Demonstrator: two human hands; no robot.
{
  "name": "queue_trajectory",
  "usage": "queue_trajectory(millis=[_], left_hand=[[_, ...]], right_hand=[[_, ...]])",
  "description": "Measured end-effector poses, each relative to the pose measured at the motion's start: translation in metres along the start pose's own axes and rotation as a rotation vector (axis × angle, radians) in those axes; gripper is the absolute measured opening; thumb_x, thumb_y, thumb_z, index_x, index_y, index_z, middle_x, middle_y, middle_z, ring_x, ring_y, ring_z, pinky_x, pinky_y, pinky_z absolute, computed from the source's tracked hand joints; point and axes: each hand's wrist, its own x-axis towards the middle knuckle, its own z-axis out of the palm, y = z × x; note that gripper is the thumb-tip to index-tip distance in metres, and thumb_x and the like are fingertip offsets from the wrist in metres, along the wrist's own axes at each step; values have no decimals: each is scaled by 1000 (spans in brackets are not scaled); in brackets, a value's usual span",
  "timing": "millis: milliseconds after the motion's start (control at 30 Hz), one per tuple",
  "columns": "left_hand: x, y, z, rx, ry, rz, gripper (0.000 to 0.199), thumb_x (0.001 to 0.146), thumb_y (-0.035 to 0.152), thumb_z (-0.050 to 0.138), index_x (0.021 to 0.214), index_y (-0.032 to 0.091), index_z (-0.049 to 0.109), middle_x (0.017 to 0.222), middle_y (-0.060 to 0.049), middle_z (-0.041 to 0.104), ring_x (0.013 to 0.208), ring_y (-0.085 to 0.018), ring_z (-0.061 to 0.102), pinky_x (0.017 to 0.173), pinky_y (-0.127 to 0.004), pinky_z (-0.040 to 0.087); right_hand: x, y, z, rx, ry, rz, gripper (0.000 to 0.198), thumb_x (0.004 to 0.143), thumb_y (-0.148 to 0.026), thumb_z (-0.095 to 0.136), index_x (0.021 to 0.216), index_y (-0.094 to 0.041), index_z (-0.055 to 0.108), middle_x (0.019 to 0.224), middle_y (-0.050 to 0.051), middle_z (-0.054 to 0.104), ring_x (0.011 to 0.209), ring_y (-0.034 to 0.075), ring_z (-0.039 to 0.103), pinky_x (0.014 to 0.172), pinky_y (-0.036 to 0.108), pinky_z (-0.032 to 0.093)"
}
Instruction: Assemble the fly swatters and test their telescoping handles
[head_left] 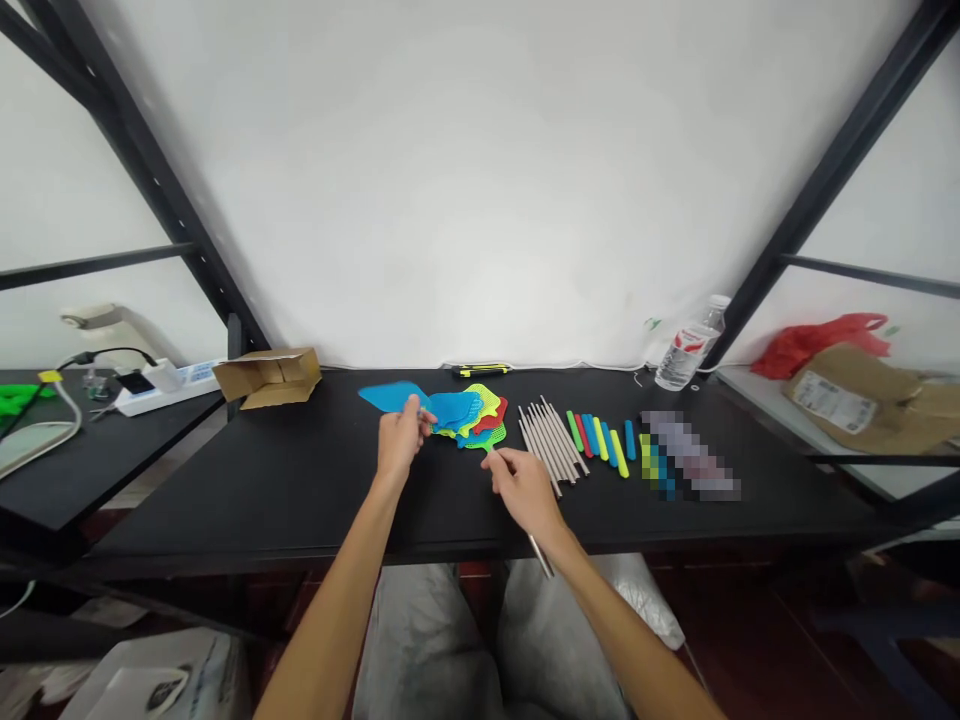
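Note:
My left hand [403, 437] pinches a blue fly swatter head [391, 396], tilted to the left just above the table. In my right hand [523, 488] is a thin metal rod [541, 558], whose lower end sticks out below the wrist past the table's front edge. Between my hands lies a pile of blue, yellow, red and green swatter heads [456, 408], partly overlapping. The rod's upper tip is close to the green head [487, 438]; whether they touch I cannot tell. Several metal rods [553, 440] lie in a row to the right, then several coloured plastic handles [600, 440].
An open cardboard box [279, 380] stands at the back left, near a power strip [172, 390]. A yellow-black cutter [480, 371] lies by the wall. At the back right stands a water bottle [688, 345]. A blurred patch [690, 455] covers the right side. Black frame posts flank the table.

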Motion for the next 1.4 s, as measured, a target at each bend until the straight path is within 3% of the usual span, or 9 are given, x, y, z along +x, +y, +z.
queue_trajectory(millis=[267, 400, 533, 633, 733, 867, 967, 1200, 1400], left_hand=[[3, -5, 17, 259, -395, -108, 60, 79, 68, 53, 50, 16, 62, 39, -1, 46, 33, -8, 35, 35, -20, 23], [7, -5, 15, 412, -430, -143, 65, 78, 73, 51, 44, 18, 59, 38, -2, 46, 32, -10, 37, 36, -22, 24], [4, -7, 7, 596, -382, 19, 62, 84, 66, 48, 45, 19, 61, 42, -5, 52, 39, -14, 46, 45, -25, 32], [-3, 1, 8, 804, -226, 250, 52, 87, 58, 48, 58, 21, 69, 58, -7, 63, 60, -21, 61, 56, -27, 38], [-5, 14, 22, 954, -126, 466, 41, 87, 54, 50, 89, 23, 76, 88, -10, 71, 87, -28, 64, 74, -32, 45], [4, 14, 54, 1114, -273, 677, 57, 81, 59, 59, 129, 29, 64, 136, -12, 57, 124, -38, 50, 103, -50, 37], [15, -3, 72, 1192, -407, 684, 70, 79, 67, 59, 141, 35, 54, 153, -10, 42, 139, -44, 34, 111, -63, 21], [21, -25, 69, 1227, -492, 688, 63, 89, 69, 40, 145, 40, 47, 152, -8, 44, 140, -48, 31, 108, -69, 17], [15, -24, 38, 1281, -480, 680, 58, 91, 64, 40, 144, 41, 49, 152, -6, 45, 141, -44, 31, 110, -63, 19]], right_hand=[[58, 8, -5, -556, 35, 89, 29, 97, -38, 50, 85, -19, 68, 81, 9, 70, 79, 22, 65, 65, 28, 34], [69, 12, -9, -702, 62, 173, 24, 95, -37, 55, 97, -17, 68, 94, 13, 71, 90, 24, 67, 70, 29, 39], [72, 13, -5, -780, 59, 172, 21, 94, -33, 58, 100, -16, 68, 98, 14, 70, 91, 26, 67, 71, 31, 42], [68, 16, -7, -774, 67, 151, 23, 94, -34, 57, 105, -17, 68, 101, 13, 69, 90, 25, 66, 73, 31, 43], [57, 30, -34, -735, 182, 73, 33, 96, -41, 52, 118, -21, 67, 111, 12, 66, 101, 25, 61, 81, 32, 43], [34, 68, -99, -742, 432, 73, 48, 95, -51, 48, 129, -20, 63, 123, 15, 60, 113, 31, 53, 98, 40, 37], [19, 95, -131, -780, 440, 167, 54, 95, -56, 46, 136, -24, 59, 133, 15, 55, 120, 33, 49, 99, 44, 36], [15, 114, -115, -879, 224, 189, 66, 90, -71, 42, 144, -34, 50, 148, 11, 47, 135, 39, 37, 107, 58, 24], [25, 110, -103, -932, 183, 88, 51, 99, -52, 36, 143, -32, 52, 144, 10, 52, 133, 35, 40, 108, 54, 24]])
